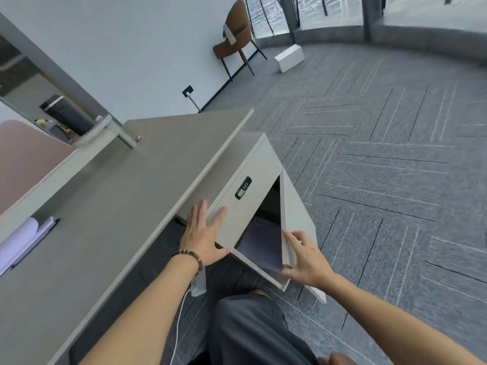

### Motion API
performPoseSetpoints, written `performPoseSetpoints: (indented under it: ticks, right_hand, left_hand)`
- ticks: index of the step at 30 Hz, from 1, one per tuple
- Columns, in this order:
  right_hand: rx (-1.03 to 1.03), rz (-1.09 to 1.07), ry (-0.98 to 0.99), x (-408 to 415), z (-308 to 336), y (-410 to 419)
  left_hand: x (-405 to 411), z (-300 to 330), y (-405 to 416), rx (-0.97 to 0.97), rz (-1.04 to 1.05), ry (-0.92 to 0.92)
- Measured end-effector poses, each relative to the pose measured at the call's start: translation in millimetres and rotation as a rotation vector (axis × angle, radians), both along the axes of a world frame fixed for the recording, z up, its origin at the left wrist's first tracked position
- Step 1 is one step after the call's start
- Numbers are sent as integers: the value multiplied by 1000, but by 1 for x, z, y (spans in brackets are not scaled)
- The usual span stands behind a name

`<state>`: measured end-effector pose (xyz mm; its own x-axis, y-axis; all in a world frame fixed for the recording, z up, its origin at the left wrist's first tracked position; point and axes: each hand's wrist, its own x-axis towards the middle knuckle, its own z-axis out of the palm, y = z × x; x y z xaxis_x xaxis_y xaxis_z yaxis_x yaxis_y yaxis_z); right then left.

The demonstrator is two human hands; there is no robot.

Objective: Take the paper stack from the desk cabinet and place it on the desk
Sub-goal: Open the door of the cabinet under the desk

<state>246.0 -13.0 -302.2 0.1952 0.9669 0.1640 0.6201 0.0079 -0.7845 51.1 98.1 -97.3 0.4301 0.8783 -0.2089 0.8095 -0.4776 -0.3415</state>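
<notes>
The pale grey desk cabinet stands under the right end of the grey desk. Its lower door is swung open. Inside the dark opening lies a pale, flat paper stack. My left hand rests flat, fingers spread, on the cabinet's front below the black combination lock. My right hand grips the lower edge of the open door, thumb near the cabinet's bottom lip.
Rolled white paper and a pen lie at the desk's left. A white power strip with its cable hangs under the desk. My dark-trousered leg is below. A brown chair and white box stand far off on grey carpet.
</notes>
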Motion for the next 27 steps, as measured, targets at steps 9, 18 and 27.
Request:
performPoseSetpoints:
  ticks: [9, 18, 27]
  right_hand:
    - [-153, -59, 156, 74, 18, -43]
    - [-214, -267, -137, 145, 35, -45]
    - [-458, -431, -554, 174, 40, -2]
  left_hand:
    - [17, 10, -10, -72, 79, 41]
    - [14, 5, -11, -33, 75, -22]
    - [11, -13, -8, 121, 61, -207]
